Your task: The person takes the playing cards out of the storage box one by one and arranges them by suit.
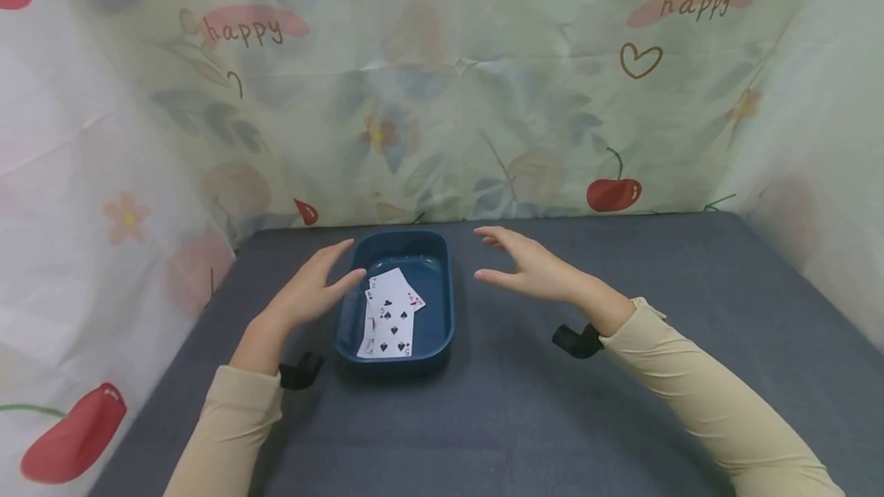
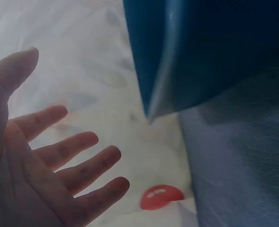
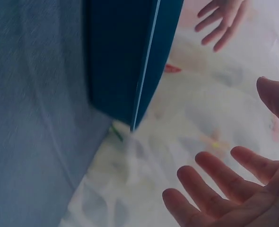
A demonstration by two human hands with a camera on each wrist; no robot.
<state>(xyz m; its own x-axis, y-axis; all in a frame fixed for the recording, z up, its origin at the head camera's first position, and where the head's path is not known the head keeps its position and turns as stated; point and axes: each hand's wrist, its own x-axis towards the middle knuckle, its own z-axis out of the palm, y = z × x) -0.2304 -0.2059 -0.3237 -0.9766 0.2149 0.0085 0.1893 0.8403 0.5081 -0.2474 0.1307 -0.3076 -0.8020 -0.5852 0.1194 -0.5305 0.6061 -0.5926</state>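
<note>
A dark blue rectangular tray point(image 1: 437, 305) with raised walls stands on the table. Several playing cards point(image 1: 395, 328) lie overlapped in its left part; a five of spades is uppermost at the front. My left hand point(image 1: 307, 290) hovers at the tray's left side, fingers spread and nothing held. In the left wrist view, the left palm point(image 2: 21, 179) shows bare beside the tray wall point(image 2: 201, 56). Off the tray's right side, my right hand point(image 1: 535, 267) is raised with its thumb apart from the fingers. The right wrist view shows that hand point(image 3: 243, 194) holding nothing.
A dark grey cloth covers the table point(image 1: 518, 420). Behind it hangs a pale printed curtain point(image 1: 456, 113), with more fabric point(image 1: 110, 175) along the left side. Black wrist mounts point(image 1: 578, 341) stick out below both wrists.
</note>
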